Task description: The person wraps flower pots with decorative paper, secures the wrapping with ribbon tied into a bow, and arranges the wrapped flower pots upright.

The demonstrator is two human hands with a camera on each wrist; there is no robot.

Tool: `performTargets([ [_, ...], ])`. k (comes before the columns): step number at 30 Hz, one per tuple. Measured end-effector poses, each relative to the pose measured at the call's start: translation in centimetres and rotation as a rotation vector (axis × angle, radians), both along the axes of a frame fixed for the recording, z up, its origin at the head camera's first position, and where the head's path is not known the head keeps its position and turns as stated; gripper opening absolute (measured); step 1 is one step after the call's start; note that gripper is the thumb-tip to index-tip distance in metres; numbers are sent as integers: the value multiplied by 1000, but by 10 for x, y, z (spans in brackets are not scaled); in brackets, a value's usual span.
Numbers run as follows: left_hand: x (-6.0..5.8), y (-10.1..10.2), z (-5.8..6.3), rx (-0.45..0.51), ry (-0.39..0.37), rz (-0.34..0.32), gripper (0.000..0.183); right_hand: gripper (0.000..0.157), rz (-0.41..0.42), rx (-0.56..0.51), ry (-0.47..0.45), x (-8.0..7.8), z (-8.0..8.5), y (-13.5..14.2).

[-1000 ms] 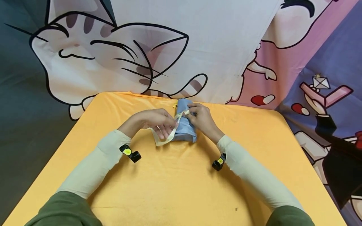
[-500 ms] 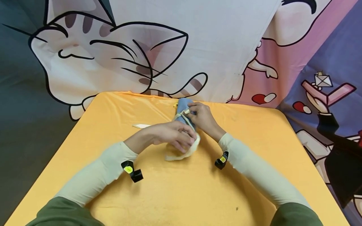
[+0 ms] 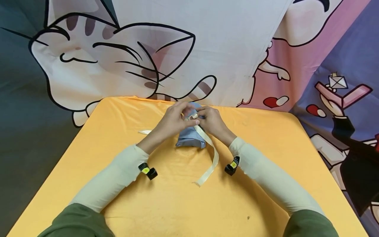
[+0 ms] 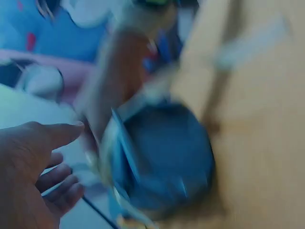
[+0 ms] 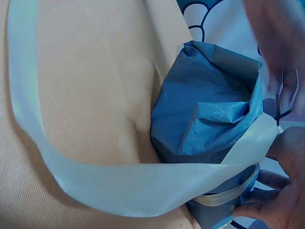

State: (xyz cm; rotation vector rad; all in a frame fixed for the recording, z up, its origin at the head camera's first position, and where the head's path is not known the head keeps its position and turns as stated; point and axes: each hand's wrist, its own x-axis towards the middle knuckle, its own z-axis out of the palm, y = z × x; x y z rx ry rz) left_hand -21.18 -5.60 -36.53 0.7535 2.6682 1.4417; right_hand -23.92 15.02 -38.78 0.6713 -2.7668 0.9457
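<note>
A blue paper-wrapped package, its folded end facing me, lies at the back of the table. Cream ribbon is wound round it, with one long tail hanging toward the front right. My right hand pinches the ribbon where it crosses the package; its fingertips rest against the wrapping in the right wrist view. My left hand hovers over the package's left side, thumb near the crossing. In the left wrist view, its fingers are spread apart from the package with nothing between them.
The ribbon's other end lies on the yellow tablecloth, left of the package. Close behind the table's back edge hangs a cloth backdrop with cartoon figures. A black wrist camera is strapped to each sleeve.
My left hand pulled the ribbon tail across the package toward the front right, released it, then moved back up beside the crossing. My right hand has stayed at the crossing throughout.
</note>
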Motion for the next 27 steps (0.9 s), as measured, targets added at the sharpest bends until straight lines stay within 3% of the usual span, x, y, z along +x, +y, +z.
performTargets([
  [1,-7,0,-3,-3,25,46,48,13,-3,-7,-8,0,0,1],
  [3,-18,1,-12,-24,-1,65,61,12,-6,-10,-12,0,-1,1],
  [6,-28,1,-22,-12,-85,55,57,12,-4,-17,-19,0,0,1],
  [8,-32,1,-28,13,-93,55,48,13,5,-11,-18,1,1,1],
  [15,-33,1,-36,91,-72,92,35,15,11,-7,-49,1,6,1],
  [21,-33,3,-32,117,-126,111,39,11,-3,-41,-137,-1,15,-1],
  [27,-31,3,-27,131,-182,130,39,24,-65,-23,-260,-6,26,-10],
])
